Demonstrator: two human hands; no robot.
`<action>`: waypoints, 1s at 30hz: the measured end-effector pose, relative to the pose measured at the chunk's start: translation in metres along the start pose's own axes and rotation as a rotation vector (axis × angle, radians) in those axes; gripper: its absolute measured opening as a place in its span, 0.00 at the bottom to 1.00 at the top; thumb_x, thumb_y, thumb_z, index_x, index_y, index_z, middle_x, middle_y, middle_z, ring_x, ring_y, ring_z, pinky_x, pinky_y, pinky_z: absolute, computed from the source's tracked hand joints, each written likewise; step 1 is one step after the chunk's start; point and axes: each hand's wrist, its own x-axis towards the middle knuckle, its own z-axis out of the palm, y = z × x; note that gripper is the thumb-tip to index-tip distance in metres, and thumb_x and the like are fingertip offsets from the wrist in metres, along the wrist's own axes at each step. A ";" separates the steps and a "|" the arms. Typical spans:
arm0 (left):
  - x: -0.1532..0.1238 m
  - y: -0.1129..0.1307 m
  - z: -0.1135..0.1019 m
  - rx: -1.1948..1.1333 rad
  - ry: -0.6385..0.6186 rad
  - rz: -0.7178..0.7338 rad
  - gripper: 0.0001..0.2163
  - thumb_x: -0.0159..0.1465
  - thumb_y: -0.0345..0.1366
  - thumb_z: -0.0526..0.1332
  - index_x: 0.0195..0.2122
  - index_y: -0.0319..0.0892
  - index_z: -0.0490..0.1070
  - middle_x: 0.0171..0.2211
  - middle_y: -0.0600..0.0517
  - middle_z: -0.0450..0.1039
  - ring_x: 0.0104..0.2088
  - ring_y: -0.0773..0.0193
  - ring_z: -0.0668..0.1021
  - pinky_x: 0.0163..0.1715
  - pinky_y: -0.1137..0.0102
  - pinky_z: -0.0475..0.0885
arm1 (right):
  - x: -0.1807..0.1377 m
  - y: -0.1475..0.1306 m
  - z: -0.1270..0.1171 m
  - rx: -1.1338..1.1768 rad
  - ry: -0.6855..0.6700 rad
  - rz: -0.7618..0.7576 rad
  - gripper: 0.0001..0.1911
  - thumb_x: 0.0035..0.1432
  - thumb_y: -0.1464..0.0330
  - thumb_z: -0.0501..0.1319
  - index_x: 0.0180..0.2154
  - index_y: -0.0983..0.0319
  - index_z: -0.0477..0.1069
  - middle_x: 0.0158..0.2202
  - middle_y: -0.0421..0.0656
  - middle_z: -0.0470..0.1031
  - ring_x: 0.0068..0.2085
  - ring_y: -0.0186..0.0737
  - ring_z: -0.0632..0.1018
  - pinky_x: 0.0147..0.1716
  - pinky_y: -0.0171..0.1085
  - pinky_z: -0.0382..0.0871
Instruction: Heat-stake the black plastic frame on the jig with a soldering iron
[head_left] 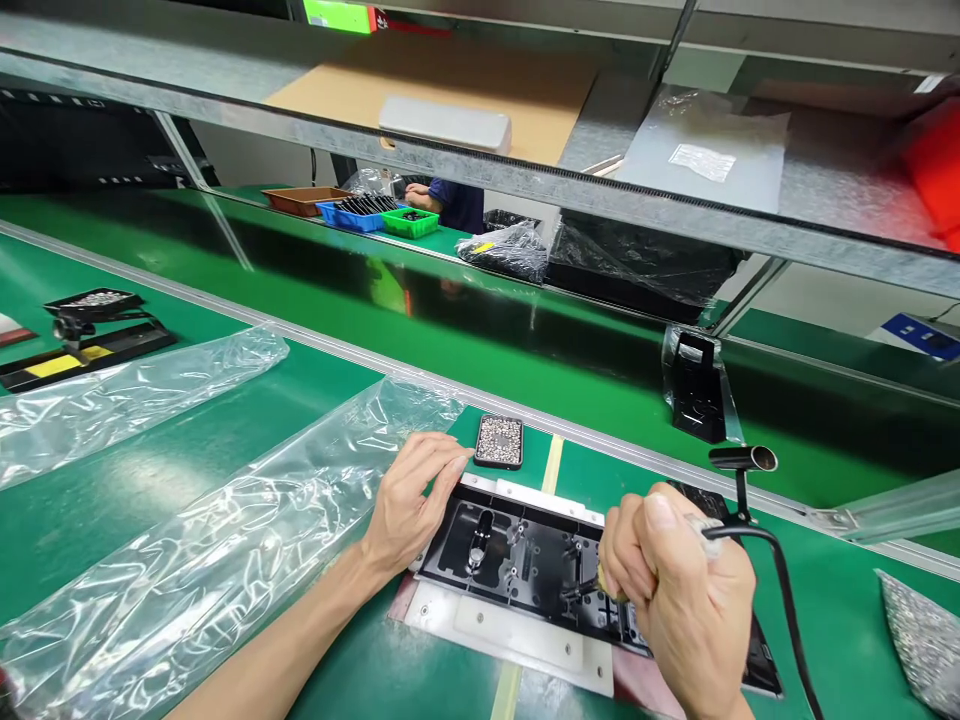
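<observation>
My right hand (679, 590) is wrapped round a soldering iron (616, 585), with a black cable leaving the back of its handle. The iron's tip points down into a black plastic housing (544, 560), open side up, with posts and ribs inside. White fixture blocks (517, 640) border the housing along its near and far sides. Beyond the housing's far left corner, my left hand (420, 490) has its fingertips pressed together beside a small dark tray (499, 442) of tiny metal pieces. Anything between those fingertips is too small to make out.
A metal tube holder (742, 459) stands right of the housing. Clear plastic bags (225, 540) cover the left of the green bench. A bag of small metal parts (922, 640) lies far right. A metal shelf (480, 170) spans above; behind it a person's hand (424, 197) shows near bins.
</observation>
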 end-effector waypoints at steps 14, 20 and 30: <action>-0.006 -0.005 0.011 -0.069 -0.003 0.020 0.10 0.72 0.26 0.58 0.48 0.43 0.77 0.40 0.49 0.79 0.44 0.59 0.76 0.48 0.59 0.72 | 0.000 0.002 -0.001 -0.001 0.003 -0.024 0.27 0.69 0.60 0.60 0.21 0.59 0.52 0.17 0.35 0.52 0.18 0.30 0.58 0.14 0.32 0.53; -0.007 -0.007 0.012 -0.075 0.006 0.021 0.10 0.72 0.26 0.58 0.48 0.43 0.77 0.39 0.49 0.78 0.43 0.59 0.76 0.47 0.60 0.72 | 0.000 0.002 -0.002 0.021 -0.018 -0.036 0.28 0.70 0.60 0.59 0.20 0.59 0.53 0.18 0.35 0.51 0.18 0.30 0.58 0.15 0.32 0.53; -0.013 -0.016 0.012 -0.101 0.013 0.012 0.10 0.73 0.26 0.56 0.47 0.42 0.77 0.39 0.49 0.79 0.41 0.61 0.75 0.45 0.61 0.71 | -0.002 0.005 -0.005 0.013 -0.019 -0.039 0.28 0.71 0.59 0.58 0.20 0.60 0.54 0.18 0.35 0.52 0.18 0.30 0.59 0.15 0.32 0.54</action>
